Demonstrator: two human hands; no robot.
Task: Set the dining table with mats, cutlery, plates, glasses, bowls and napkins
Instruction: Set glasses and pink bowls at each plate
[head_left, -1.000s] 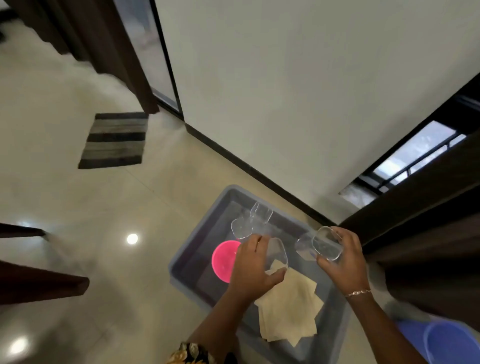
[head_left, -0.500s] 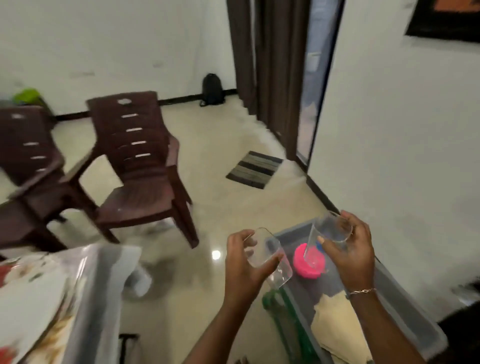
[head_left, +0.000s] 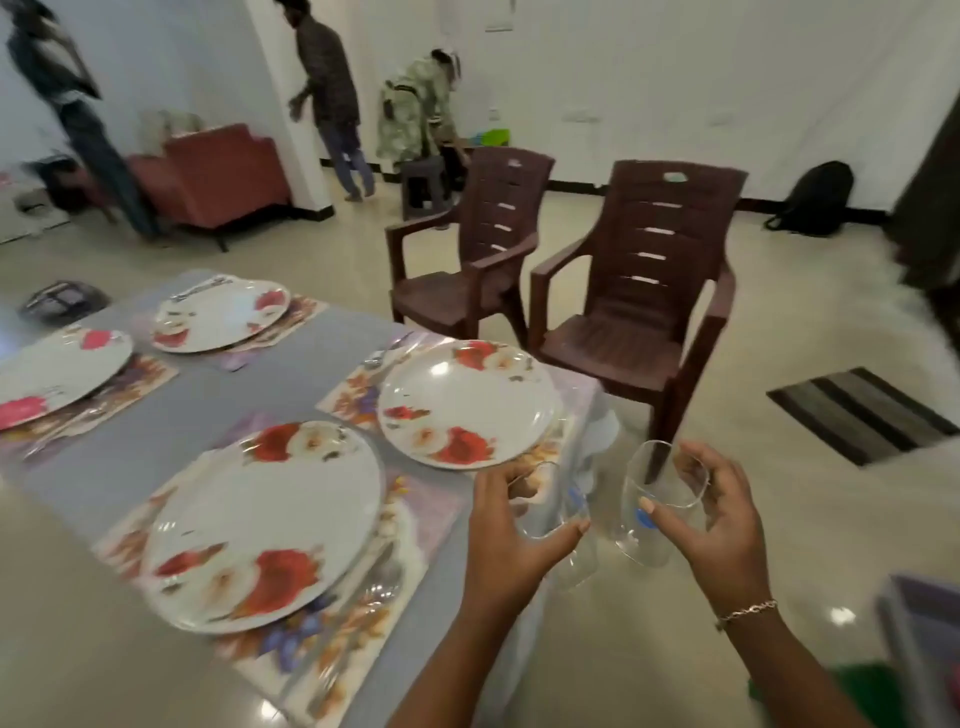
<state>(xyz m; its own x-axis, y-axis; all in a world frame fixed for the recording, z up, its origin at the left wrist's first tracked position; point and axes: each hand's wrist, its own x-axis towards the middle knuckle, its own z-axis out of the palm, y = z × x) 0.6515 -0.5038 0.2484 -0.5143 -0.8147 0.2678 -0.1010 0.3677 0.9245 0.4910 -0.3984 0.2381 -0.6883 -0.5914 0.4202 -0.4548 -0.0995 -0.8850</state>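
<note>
The left fingers (head_left: 566, 532) curl round the left glass (head_left: 569, 512), thumb on the near wall and the others on the far side. This glass is clear and blurred. Its long axis tilts from upper left to lower right, with the thick end lowest. Which end is the mouth I cannot tell for sure. The left hand (head_left: 511, 545) holds it over the near corner of the worktop (head_left: 208, 405), just beside the edge of a flowered plate (head_left: 467, 402).

The right fingers (head_left: 655, 512) grip the right glass (head_left: 644, 540) near its rim, thumb on the near side and the other fingers round the far side. Its mouth faces up and a little to the right, its base down and to the left. It bears a small blue mark. The right hand (head_left: 724, 535), with a thin bracelet (head_left: 748, 609) at the wrist, holds it out over the floor, apart from the worktop.

On the worktop lie four printed mats, each with a flowered plate on it; the nearest plate (head_left: 265, 525) is the largest in view. Blurred cutlery (head_left: 384, 354) lies beside the plate by the left glass.

Beyond stand two brown plastic chairs (head_left: 639, 291), a striped floor mat (head_left: 857, 415) and a dark backpack (head_left: 815, 197) against the wall. Three people stand far off, near a red sofa (head_left: 218, 176).
</note>
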